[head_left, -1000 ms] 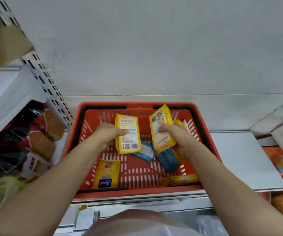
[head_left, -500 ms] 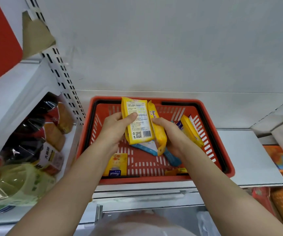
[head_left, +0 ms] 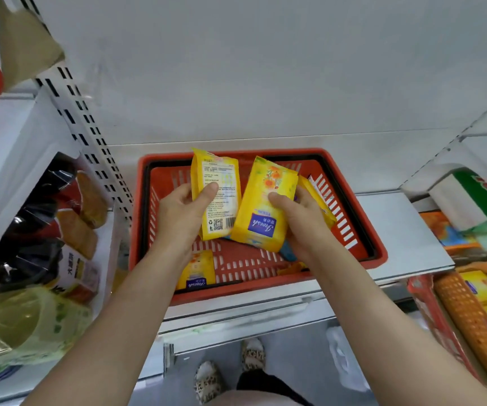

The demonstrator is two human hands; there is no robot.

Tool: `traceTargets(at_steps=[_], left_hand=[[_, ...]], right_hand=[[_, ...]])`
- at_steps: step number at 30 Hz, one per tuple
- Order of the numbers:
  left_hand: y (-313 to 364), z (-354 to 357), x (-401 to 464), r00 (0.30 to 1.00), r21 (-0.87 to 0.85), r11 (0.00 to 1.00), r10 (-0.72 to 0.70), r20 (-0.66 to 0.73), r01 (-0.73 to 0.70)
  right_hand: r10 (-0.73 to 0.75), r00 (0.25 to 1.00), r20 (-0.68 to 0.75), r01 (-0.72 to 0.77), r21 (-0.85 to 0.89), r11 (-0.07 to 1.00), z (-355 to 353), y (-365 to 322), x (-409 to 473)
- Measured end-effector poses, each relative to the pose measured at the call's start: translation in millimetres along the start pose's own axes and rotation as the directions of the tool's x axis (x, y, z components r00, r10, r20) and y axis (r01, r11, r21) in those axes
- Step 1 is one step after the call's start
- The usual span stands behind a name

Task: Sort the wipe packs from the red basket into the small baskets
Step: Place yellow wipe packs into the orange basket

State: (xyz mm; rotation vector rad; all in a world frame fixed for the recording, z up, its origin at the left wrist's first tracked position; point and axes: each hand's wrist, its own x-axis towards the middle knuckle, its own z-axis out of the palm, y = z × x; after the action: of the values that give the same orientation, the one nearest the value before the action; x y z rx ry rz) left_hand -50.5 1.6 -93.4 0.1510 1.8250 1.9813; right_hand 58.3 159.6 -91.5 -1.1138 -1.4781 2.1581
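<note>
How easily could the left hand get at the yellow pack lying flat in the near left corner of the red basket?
Probably not yet. The left hand already grips a yellow pack, so it would have to put that down first. The flat pack lies uncovered just below the left wrist in the red basket.

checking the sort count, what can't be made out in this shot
- Head view: packs left in the red basket are partly hidden by the left hand, right hand and held yellow packs.
- Orange small basket: cut off by the right edge.
- Back-label print: too small to read.
</note>
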Motion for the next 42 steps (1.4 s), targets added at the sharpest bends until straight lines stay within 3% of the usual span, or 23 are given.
traceTargets(at_steps=[4, 8, 11, 15, 19, 23, 28, 32, 38, 40, 42], left_hand=[[-4.4, 17.1, -9.5, 0.999, 0.001, 0.999, 0.038, 0.026, -0.038], [-9.8, 35.6, -28.4, 0.993, 0.101, 0.989, 0.104, 0.056, -0.11], [-10.1, 53.8, -46.4, 0.988, 0.165, 0.976, 0.133, 0.082, -0.145], [-12.3, 97.5, -83.1, 0.971, 0.238, 0.942, 0.214, 0.111, -0.235], [-22.3, 161.3, -137.1, 0.914, 0.363, 0.839, 0.372, 0.163, -0.406], [-37.1, 234.4, -211.1, 0.821, 0.478, 0.673, 0.515, 0.246, -0.565], [-82.7, 329.2, -315.9, 0.797, 0.455, 0.659, 0.437, 0.417, -0.6], [-121.1, 394.0, -394.1, 0.752, 0.455, 0.607, 0.438, 0.493, -0.652], [-159.1, 469.3, -456.6, 0.561, 0.373, 0.473, 0.359, 0.746, -0.798], [-169.6, 495.9, -465.0, 0.516, 0.328, 0.491, 0.316, 0.797, -0.807], [-177.0, 525.4, -464.4, 0.551, 0.363, 0.573, 0.193, 0.812, -0.735]], right_hand=[[-0.052, 0.995, -0.083, 0.062, 0.123, 0.991, -17.8, -4.8, -17.9], [-0.201, 0.931, -0.305, 0.182, -0.092, 0.979, -48.0, -11.4, -36.9], [-0.274, 0.879, -0.391, 0.261, -0.086, 0.961, -82.0, -17.4, -54.6], [-0.24, 0.871, -0.428, 0.299, 0.074, 0.951, -141.1, -19.4, -88.8], [-0.151, 0.874, -0.462, 0.244, 0.15, 0.958, -219.8, -7.2, -135.8], [-0.141, 0.851, -0.505, 0.254, 0.161, 0.954, -315.5, 6.6, -194.1], [-0.025, 0.823, -0.568, 0.298, 0.394, 0.87, -425.7, 21.6, -265.5], [0.094, 0.872, -0.481, 0.227, 0.566, 0.793, -491.8, 38.4, -321.3], [0.084, 0.924, -0.374, 0.192, 0.641, 0.744, -556.9, 64.4, -350.0], [0.083, 0.904, -0.42, 0.232, 0.643, 0.73, -583.7, 68.6, -349.5], [0.085, 0.885, -0.457, 0.261, 0.64, 0.723, -615.6, 71.8, -345.3]])
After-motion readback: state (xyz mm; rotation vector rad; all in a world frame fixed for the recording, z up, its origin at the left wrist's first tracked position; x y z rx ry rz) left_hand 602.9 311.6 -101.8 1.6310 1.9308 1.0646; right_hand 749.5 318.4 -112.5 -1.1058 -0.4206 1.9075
